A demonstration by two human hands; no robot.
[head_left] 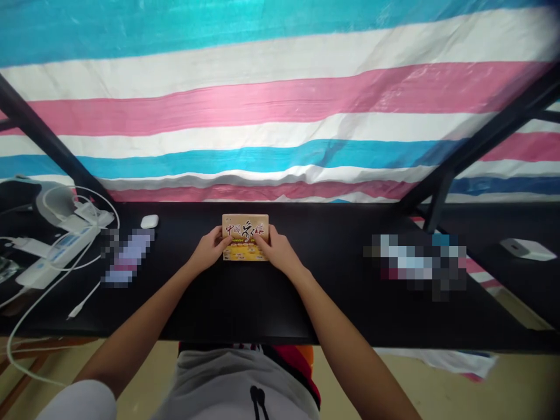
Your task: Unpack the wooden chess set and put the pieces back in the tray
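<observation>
A small Chinese chess box [245, 226], tan above and yellow below with large printed characters, is upright or tilted toward me over the middle of the black table. My left hand [210, 249] grips its left side, the thumb lying on the front face. On the opposite edge, my right hand [280, 249] holds the box the same way, thumb across the front. The other fingers are partly hidden behind the box. Whether the box rests on the table or hangs just above it, I cannot tell.
On the black table [245, 318], a white power strip [56, 259] with tangled cables lies at the left. Beside it are a white earbud case [149, 221] and a blurred-out flat item [129, 256]. Another blurred item [415, 262] lies right. Striped sheeting [280, 99] hangs behind, between black slanted posts.
</observation>
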